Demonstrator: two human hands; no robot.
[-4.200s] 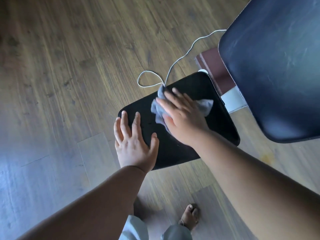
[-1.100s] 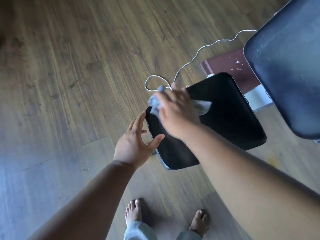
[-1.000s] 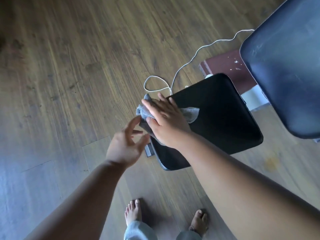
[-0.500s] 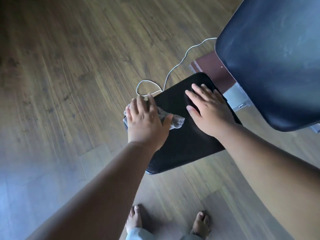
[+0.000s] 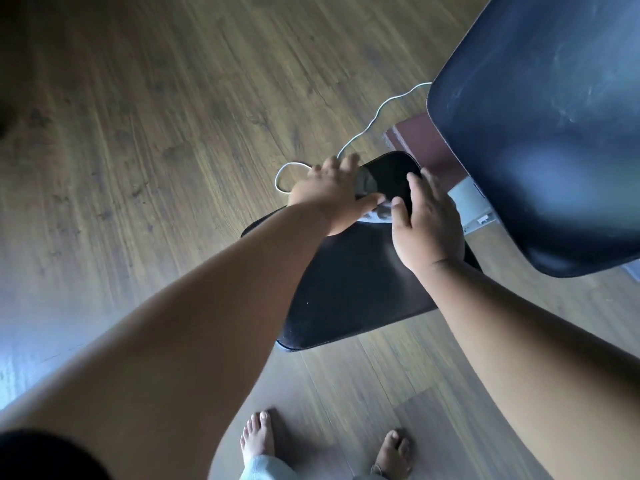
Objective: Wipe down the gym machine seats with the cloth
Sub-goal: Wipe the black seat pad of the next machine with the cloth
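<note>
Seat [image 5: 349, 292]: black pad, tilted as before.
Left hand [image 5: 329, 192]: has slid to the seat's far left edge, fingers straight, pressing the cloth.
Right hand [image 5: 426, 223]: flat, fingers spread, still near the far right corner.
Cloth [image 5: 379, 211]: grey, mostly hidden, peeking out between both hands.

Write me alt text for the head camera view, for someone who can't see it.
Seen from above, a person's left hand presses a grey cloth onto a black padded seat while the right hand rests flat beside it. A larger dark pad is at upper right; a white cord and bare feet are on the wooden floor.
</note>
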